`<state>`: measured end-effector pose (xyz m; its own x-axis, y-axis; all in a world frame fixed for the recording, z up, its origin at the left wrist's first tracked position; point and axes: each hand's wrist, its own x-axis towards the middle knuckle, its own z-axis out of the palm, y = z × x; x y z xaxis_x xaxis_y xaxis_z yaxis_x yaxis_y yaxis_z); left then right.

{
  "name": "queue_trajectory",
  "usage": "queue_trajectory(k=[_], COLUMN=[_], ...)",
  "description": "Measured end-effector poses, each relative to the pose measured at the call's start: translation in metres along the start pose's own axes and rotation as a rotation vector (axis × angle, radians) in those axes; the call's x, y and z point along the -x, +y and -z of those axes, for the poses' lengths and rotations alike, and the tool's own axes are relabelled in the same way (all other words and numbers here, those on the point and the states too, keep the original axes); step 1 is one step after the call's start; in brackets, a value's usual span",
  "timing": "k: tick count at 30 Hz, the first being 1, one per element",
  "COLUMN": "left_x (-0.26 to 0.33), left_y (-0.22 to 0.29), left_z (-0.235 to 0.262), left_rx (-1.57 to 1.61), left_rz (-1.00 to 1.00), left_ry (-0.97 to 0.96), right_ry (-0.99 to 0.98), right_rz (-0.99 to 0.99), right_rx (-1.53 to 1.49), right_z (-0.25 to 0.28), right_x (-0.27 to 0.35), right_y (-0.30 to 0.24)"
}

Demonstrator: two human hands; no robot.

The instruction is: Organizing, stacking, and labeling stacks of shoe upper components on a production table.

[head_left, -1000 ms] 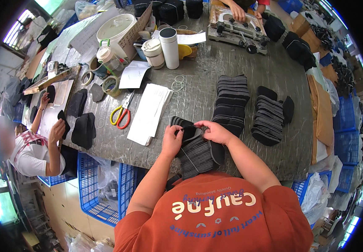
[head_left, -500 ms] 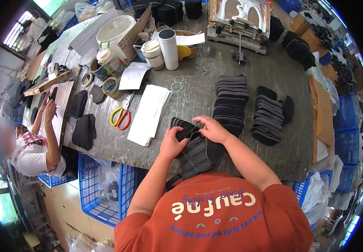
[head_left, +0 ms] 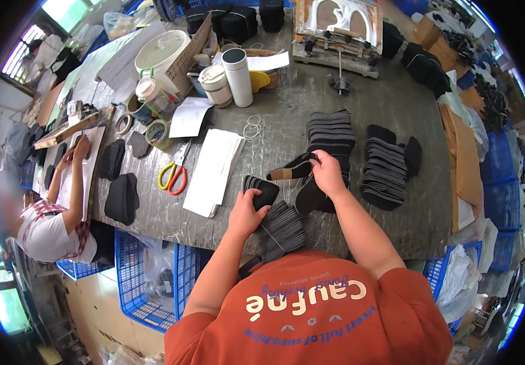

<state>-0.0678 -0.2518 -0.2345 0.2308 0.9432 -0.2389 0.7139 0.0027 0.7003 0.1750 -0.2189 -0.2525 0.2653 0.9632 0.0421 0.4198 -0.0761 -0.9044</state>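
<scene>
The right hand (head_left: 329, 174) now pinches dark pieces (head_left: 313, 197) farther rightward — parted from the stack (head_left: 266, 193) the left hand (head_left: 247, 213) grips.

Table (head_left: 280, 128) before you. Bound stack (head_left: 282, 234) nearest you; beyond it, rightward, middle stack (head_left: 330, 131), then outer stack (head_left: 385, 173). Papers (head_left: 214, 170) left of all three stacks, scissors (head_left: 178, 165) left of those. Behind the papers: cup (head_left: 216, 88), tumbler (head_left: 238, 82) just to its right. Clamping frame (head_left: 326, 44) toward the table's far side. Crate (head_left: 187, 274) at your left, below the table; co-worker (head_left: 55, 234) farther left.
</scene>
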Motion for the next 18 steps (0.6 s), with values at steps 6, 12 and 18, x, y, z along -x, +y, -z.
queue_trajectory(k=[6, 12, 18], left_x=[-0.002, -0.002, -0.007], left_y=[-0.011, -0.017, -0.022], left_z=[-0.008, -0.01, -0.007], left_rx=[0.027, 0.111, 0.318], left_rz=[-0.094, -0.105, -0.227], left_ry=[0.04, 0.05, 0.054], right_ry=[-0.133, -0.303, -0.343], right_rz=[-0.328, -0.376, -0.937], right_rx=[-0.526, -0.619, -0.441], right_z=[0.018, 0.108, 0.258], right_x=[0.011, 0.051, 0.205], right_y=[-0.04, -0.01, 0.081])
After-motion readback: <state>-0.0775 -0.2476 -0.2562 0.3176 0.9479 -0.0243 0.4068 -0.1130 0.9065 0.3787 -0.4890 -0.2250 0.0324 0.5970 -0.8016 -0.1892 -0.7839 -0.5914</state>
